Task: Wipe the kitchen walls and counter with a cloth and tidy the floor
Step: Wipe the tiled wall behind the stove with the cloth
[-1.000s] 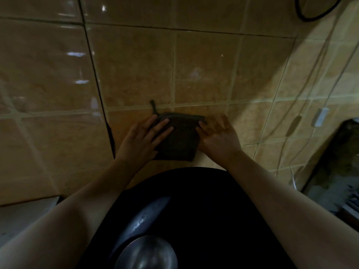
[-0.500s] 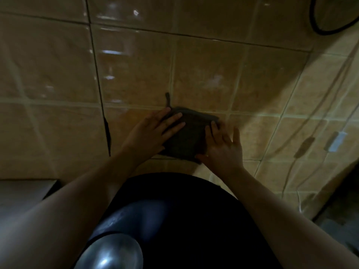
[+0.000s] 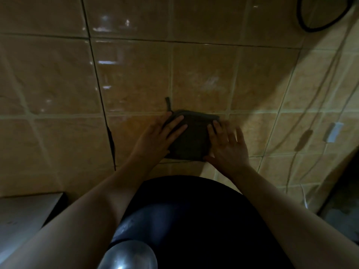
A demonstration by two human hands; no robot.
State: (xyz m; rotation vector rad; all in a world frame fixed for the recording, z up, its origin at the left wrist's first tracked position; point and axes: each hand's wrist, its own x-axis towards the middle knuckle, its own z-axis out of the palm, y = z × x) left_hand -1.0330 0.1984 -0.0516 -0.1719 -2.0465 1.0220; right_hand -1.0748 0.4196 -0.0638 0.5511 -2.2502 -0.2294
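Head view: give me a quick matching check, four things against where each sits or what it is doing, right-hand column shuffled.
Things:
1. left hand
2. right hand
3. cloth
4. black cable

Places or states:
A. loops at the top right of the wall
B. dark, folded, flat against the tiles between both hands
C. straight fingers press the cloth's left side
D. spread fingers press the cloth's right edge

Pairs: 1-C, 2-D, 3-B, 4-A
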